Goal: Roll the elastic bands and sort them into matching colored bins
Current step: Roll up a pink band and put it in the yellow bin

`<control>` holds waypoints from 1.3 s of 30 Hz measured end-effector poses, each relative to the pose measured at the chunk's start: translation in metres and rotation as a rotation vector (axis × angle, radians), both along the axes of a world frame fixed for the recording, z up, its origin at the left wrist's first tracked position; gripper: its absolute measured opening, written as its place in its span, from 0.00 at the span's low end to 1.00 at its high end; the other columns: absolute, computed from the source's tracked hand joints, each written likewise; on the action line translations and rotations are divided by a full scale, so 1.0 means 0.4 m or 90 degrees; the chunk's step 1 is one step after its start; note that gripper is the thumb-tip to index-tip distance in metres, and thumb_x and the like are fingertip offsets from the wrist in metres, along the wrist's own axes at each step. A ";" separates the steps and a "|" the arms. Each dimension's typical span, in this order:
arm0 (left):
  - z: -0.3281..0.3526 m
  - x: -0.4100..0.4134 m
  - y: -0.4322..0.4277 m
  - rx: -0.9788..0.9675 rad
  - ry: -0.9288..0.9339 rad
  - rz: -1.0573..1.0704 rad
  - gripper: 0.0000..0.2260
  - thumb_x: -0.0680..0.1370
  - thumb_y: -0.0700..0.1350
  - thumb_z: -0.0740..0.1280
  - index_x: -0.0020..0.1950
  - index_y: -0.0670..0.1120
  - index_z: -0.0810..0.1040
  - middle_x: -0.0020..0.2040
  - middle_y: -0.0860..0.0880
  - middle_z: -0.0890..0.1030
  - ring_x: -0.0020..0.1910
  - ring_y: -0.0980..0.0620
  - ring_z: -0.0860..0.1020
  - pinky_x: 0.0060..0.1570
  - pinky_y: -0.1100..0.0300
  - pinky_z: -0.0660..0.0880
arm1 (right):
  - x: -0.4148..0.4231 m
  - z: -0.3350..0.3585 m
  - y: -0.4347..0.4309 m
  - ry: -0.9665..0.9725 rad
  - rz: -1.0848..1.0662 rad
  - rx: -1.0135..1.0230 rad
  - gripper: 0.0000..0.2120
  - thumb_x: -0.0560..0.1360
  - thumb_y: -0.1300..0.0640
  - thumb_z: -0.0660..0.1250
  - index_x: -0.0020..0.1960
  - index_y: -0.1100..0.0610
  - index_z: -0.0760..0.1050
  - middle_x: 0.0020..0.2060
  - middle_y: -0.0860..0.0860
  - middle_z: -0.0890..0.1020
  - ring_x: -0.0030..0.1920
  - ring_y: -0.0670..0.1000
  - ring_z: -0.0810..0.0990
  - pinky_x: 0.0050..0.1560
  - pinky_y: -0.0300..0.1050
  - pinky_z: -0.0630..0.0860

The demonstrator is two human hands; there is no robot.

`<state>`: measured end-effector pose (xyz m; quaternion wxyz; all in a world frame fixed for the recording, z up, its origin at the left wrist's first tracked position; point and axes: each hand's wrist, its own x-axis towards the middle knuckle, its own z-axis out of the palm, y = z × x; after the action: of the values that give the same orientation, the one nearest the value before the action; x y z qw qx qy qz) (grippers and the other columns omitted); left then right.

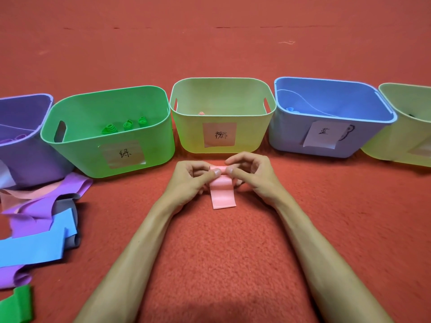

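A red carpet (210, 43) lies under everything. The pale green bin (186, 136) stands mid-row, with a green bin (77, 157) just to its left, a purple bin (35, 164) farther left and a blue bin (286, 138) just to its right. A pile of loose bands (39, 220) lies left of it and nearer the person. Directly in front of it, the left hand (189, 180) and right hand (254, 176) pinch the rolled end of a pink band (222, 194) with curled fingers and thumbs; its tail lies flat on the carpet. Three green rolls (127, 125) lie in the green bin.
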<state>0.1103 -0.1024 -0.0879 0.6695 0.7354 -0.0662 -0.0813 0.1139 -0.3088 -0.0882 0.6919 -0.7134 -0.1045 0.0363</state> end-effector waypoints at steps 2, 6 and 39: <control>-0.003 -0.001 0.001 -0.011 -0.003 -0.002 0.06 0.77 0.39 0.75 0.53 0.40 0.86 0.35 0.45 0.81 0.27 0.56 0.71 0.26 0.66 0.66 | 0.000 -0.001 0.005 -0.001 0.006 -0.013 0.06 0.77 0.62 0.75 0.50 0.66 0.82 0.36 0.56 0.83 0.32 0.47 0.78 0.33 0.41 0.75; -0.003 -0.001 0.001 -0.019 -0.002 -0.009 0.07 0.76 0.38 0.75 0.54 0.41 0.86 0.34 0.47 0.82 0.27 0.55 0.72 0.26 0.65 0.66 | -0.005 0.000 0.008 -0.015 0.012 -0.020 0.04 0.78 0.65 0.73 0.47 0.67 0.82 0.34 0.53 0.82 0.31 0.44 0.77 0.31 0.36 0.73; 0.000 0.000 0.000 -0.057 -0.007 0.002 0.08 0.77 0.35 0.74 0.55 0.36 0.85 0.41 0.44 0.86 0.31 0.61 0.78 0.30 0.70 0.71 | -0.003 -0.002 0.007 -0.016 -0.008 -0.034 0.05 0.79 0.63 0.72 0.49 0.67 0.82 0.31 0.53 0.81 0.29 0.46 0.77 0.30 0.37 0.73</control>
<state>0.1103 -0.1023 -0.0879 0.7017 0.7050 -0.0723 -0.0729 0.1126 -0.3059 -0.0891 0.6716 -0.7326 -0.1075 0.0255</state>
